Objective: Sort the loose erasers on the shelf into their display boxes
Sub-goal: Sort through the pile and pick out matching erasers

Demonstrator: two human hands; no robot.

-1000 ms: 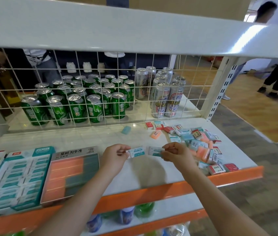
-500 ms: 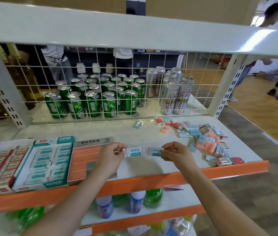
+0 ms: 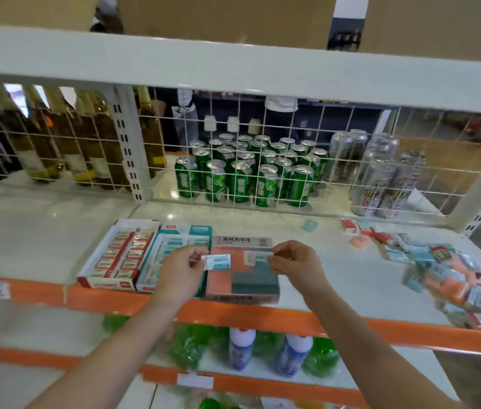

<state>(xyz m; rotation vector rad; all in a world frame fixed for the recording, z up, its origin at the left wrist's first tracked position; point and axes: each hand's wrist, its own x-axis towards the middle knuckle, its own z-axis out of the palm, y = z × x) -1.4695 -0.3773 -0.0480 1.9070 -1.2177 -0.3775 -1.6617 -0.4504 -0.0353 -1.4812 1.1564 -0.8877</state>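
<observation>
3 display boxes [image 3: 174,255] sit beneath both hands; loose erasers [image 3: 439,270] rightward.

I'm seeing bright, even indoor light glaring softly off the white shelf [image 3: 336,278]. Motion blur is smearing the loose erasers [image 3: 451,278] at right and the frame's left edge; the wide lens is bowing the upper rail.

Two teal-and-white erasers, the left eraser [image 3: 218,261] and the right eraser [image 3: 258,257], are held flat above the orange-and-green box [image 3: 242,276] near the shelf's front edge. The red box [image 3: 118,252] and teal box [image 3: 171,255] lie beside it. Loose erasers [image 3: 439,270] are heaped at the right end.
</observation>
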